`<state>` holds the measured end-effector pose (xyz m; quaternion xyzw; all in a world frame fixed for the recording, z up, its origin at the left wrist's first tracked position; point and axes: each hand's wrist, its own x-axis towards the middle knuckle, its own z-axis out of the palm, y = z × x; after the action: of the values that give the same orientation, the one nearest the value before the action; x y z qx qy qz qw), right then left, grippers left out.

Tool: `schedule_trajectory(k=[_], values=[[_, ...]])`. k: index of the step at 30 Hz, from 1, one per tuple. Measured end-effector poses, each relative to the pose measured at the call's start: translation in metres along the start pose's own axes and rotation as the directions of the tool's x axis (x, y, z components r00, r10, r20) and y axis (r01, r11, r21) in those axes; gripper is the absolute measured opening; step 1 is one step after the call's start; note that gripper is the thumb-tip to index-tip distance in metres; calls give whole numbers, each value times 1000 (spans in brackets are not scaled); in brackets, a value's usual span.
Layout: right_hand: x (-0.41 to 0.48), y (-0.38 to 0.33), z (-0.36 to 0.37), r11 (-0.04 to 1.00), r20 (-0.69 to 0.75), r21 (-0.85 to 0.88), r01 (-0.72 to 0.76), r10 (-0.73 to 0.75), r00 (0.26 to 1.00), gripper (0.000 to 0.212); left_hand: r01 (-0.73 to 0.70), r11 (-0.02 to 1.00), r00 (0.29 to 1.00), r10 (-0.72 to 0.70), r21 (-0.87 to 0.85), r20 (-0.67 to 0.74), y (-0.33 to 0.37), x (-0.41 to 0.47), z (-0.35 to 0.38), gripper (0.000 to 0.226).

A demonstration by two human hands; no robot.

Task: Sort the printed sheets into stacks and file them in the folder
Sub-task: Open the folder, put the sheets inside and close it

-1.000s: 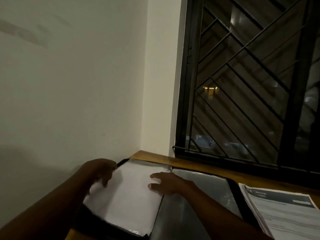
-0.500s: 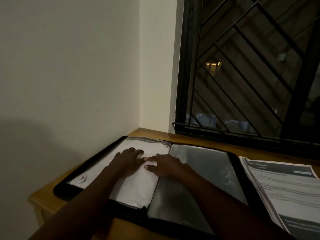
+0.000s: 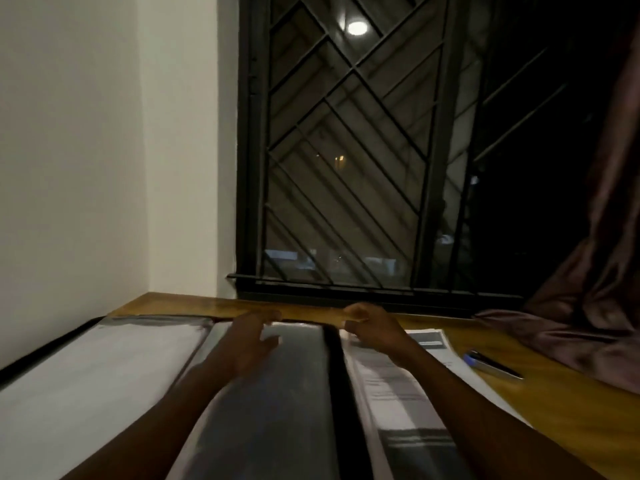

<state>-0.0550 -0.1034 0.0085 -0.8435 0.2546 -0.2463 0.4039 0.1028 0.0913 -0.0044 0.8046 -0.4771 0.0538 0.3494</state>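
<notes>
**Two hands at the far edge of an open folder and a stack of sheets**

An open folder (image 3: 294,393) lies flat on a wooden table (image 3: 554,403), reaching from the left edge of the view to a black border strip near the middle. Its left half shows a white page (image 3: 86,375); its right half is a grey, shiny plastic sleeve. Just beside the folder's right border lies a stack of printed sheets (image 3: 391,386), with dark bands and lines of text too blurred to read.

The left hand (image 3: 254,336) hovers over or rests on the far end of the grey sleeve, its fingers loosely stretched and holding nothing. The right hand (image 3: 370,323) sits at the far end of the sheets, fingers curled inward towards the thumb. Motion blur hides whether it pinches a sheet or only touches the stack.

Both forearms run in from the bottom edge and cover parts of the folder and sheets. The near ends of both are cut off.

To the right of the sheets lies a pen (image 3: 491,365). A dark curtain (image 3: 588,306) drapes onto the table's right end. Behind stand a barred window (image 3: 346,168) and a pale wall (image 3: 69,168).
</notes>
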Motion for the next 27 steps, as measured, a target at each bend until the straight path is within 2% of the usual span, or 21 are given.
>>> schedule_trajectory(k=[4,7,11,13,15,17,19,22,25,27], values=[[-11,55,-73,978,-195,-141,-150,121,973,32,-81,970,997,83,-230,-1,64,17,56,30],[-21,87,-108,914,-264,-306,-266,187,946,24,-45,941,999,50,-335,6,90,26,89,37],[-16,111,-127,876,-292,-350,-331,234,927,15,-2,935,998,-18,-354,-52,95,36,113,42],[-7,116,-129,874,-271,-352,-333,245,931,22,38,930,997,-59,-366,-46,91,38,121,38],[3,118,-129,868,-219,-391,-305,234,947,28,119,928,990,-138,-354,-28,85,40,129,43],[14,119,-125,859,-200,-430,-278,209,957,9,164,925,983,-182,-343,-23,79,43,133,41],[23,121,-121,840,-195,-454,-297,232,953,20,174,931,981,-191,-322,-23,73,47,137,35],[29,126,-117,843,-200,-439,-310,245,949,11,166,941,983,-181,-296,-23,68,50,140,37],[31,128,-116,853,-230,-403,-332,257,939,30,159,941,986,-168,-298,-5,68,51,141,35],[29,127,-115,881,-260,-362,-306,220,940,25,159,942,987,-160,-294,21,69,51,142,38]])
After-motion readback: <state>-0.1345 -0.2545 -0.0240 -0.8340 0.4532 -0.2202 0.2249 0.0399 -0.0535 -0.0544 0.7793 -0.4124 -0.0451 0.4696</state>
